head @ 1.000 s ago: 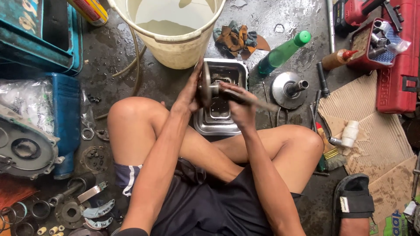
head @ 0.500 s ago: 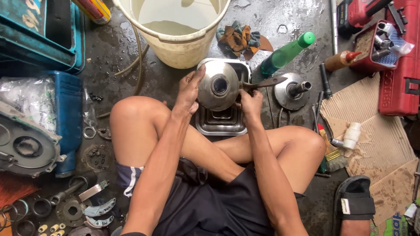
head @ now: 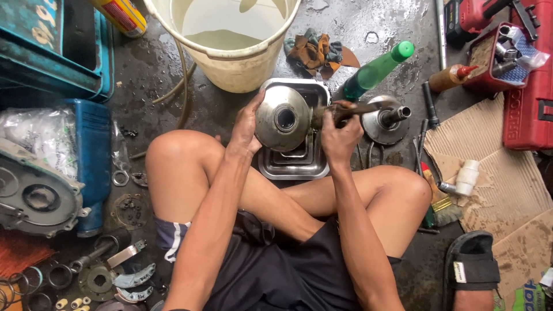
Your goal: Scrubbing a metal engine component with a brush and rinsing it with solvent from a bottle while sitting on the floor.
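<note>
your left hand (head: 246, 124) is gripping the round metal pulley half (head: 282, 118) over the steel tray (head: 294, 164), catching drips; your right hand (head: 339, 135) is clasping a brush (head: 345, 109) at its bore.

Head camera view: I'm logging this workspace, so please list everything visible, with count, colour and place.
metal disc: one, silver, held over tray
brush: one, brown, against disc
tray: one, steel, floor centre
bucket: one, cream, top centre
bottle: one, green, right of bucket
rag: one, brown, beside bucket
second disc: one, silver, right of tray
toolbox: one, red, right
cardboard: brown, right
sandal: one, black, bottom right
left hand: grips disc
right hand: holds brush
</note>
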